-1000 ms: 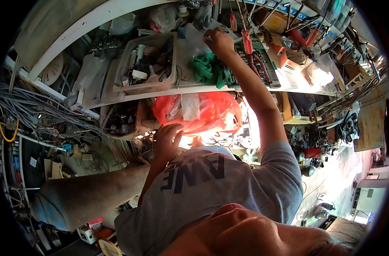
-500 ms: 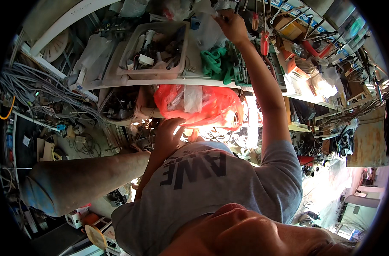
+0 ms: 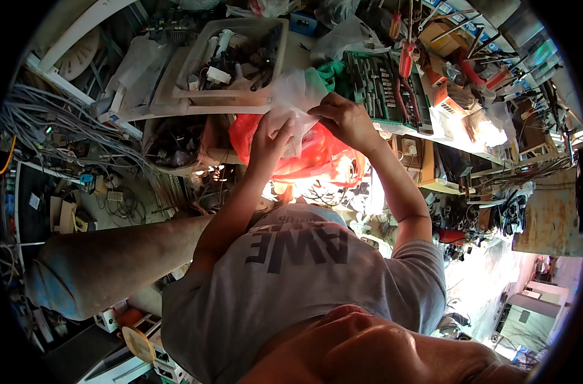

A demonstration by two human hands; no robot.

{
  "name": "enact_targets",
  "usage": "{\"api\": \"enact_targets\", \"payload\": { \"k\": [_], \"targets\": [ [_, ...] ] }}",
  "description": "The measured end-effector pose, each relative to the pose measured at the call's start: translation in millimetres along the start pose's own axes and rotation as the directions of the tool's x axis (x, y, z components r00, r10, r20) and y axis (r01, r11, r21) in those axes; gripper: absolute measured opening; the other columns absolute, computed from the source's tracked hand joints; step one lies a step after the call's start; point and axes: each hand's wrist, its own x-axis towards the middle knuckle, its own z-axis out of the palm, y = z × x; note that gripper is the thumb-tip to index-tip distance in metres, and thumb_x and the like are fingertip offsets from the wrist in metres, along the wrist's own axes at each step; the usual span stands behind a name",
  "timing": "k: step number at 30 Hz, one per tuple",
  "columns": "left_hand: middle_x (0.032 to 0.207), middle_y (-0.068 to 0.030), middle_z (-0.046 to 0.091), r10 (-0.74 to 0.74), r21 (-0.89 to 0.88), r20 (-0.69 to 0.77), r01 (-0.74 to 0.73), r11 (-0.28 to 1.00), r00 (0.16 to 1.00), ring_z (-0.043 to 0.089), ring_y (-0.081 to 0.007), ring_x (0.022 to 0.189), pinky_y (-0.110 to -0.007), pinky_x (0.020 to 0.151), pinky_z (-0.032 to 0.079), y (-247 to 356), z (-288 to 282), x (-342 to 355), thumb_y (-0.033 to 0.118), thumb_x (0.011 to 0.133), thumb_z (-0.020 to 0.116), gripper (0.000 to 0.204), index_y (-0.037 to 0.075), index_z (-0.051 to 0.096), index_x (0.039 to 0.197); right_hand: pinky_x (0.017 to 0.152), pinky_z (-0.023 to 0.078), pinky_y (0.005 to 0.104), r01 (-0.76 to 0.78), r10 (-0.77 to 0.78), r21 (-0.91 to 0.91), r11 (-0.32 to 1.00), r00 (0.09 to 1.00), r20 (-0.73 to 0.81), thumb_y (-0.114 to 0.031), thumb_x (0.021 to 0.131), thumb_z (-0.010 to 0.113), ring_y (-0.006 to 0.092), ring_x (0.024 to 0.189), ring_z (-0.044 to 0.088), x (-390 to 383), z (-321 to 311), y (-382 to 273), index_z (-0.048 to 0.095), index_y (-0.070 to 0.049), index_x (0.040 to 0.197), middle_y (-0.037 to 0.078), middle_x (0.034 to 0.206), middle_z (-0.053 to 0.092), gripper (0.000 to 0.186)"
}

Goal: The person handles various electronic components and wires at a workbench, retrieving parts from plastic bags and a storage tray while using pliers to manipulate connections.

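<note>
A clear plastic bag hangs between my two hands, over the front edge of the bench. My left hand grips its lower left side, thumb and fingers closed on the film. With bent fingers, my right hand pinches the bag's right edge. Just below and behind them hangs a red plastic bag, brightly lit from beneath and partly covered by the clear film and my hands. Whether the clear bag contains anything, I cannot tell.
On the bench are a plastic bin of mixed parts, a green cloth and a green socket-set case. Red-handled screwdrivers stand to the right. A large cylinder lies on the left, below bundled grey cables.
My right hand has come back from the far side of the bench, bringing the clear plastic bag. My left hand has risen from beside the red bag and taken hold of it.
</note>
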Motion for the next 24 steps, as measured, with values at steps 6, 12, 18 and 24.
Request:
{"api": "enact_targets", "payload": {
  "k": [6, 12, 18, 24],
  "targets": [
    [0.089, 0.0047, 0.063, 0.017, 0.015, -0.044, -0.017, 1.000, 0.999, 0.057, -0.0040, 0.083, -0.023, 0.073, 0.047, 0.4, -0.3, 3.9, 0.031, 0.089, 0.066, 0.023, 0.009, 0.061, 0.096, 0.060, 0.045, 0.0325, -0.192, 0.205, 0.184, 0.964, 0.977, -0.054, -0.021, 0.077, 0.075, 0.0231, 0.065, 0.056, 0.4, -16.3, -17.0, 0.069, -0.009, 0.100, 0.008, 0.078, 0.056, 0.026],
    [0.081, 0.0035, 0.063, 0.112, 0.094, -0.013, -0.110, 0.989, 0.994, 0.056, -0.0035, 0.075, -0.021, 0.068, 0.044, 42.7, 13.3, 27.9, 0.029, 0.089, 0.067, 0.022, 0.008, 0.063, 0.094, 0.061, 0.049, 0.0357, -0.108, 0.102, -0.041, 0.993, 0.988, -0.117, -0.034, 0.066, 0.082, 0.0238, 0.072, 0.061, 17.5, -25.7, -42.1, 0.062, -0.014, 0.118, 0.006, 0.083, 0.057, 0.059],
    [0.107, -0.0039, 0.063, 0.245, 0.211, 0.305, -0.317, 0.925, 0.920, 0.057, -0.0121, 0.097, -0.026, 0.086, 0.045, 83.7, 28.5, 114.3, 0.037, 0.086, 0.069, 0.041, 0.008, 0.062, 0.115, 0.062, 0.050, 0.0333, -0.126, 0.030, -0.228, 0.966, 0.924, -0.382, -0.026, 0.082, 0.068, 0.0224, 0.074, 0.064, 85.4, -13.7, 56.3, 0.066, -0.011, 0.104, 0.004, 0.077, 0.060, 0.026],
    [0.129, -0.0042, 0.051, 0.481, 0.686, 0.716, -0.637, -0.352, 0.506, 0.047, -0.0253, 0.122, -0.039, 0.101, 0.039, 120.1, 19.6, 130.4, 0.033, 0.082, 0.070, 0.048, 0.020, 0.057, 0.126, 0.060, 0.045, 0.0248, -0.300, 0.579, 0.878, 0.373, 0.815, 0.033, -0.009, 0.089, 0.060, 0.0142, 0.070, 0.057, 151.6, -37.3, 99.2, 0.056, -0.001, 0.113, 0.006, 0.087, 0.062, 0.025]
  ]
}}
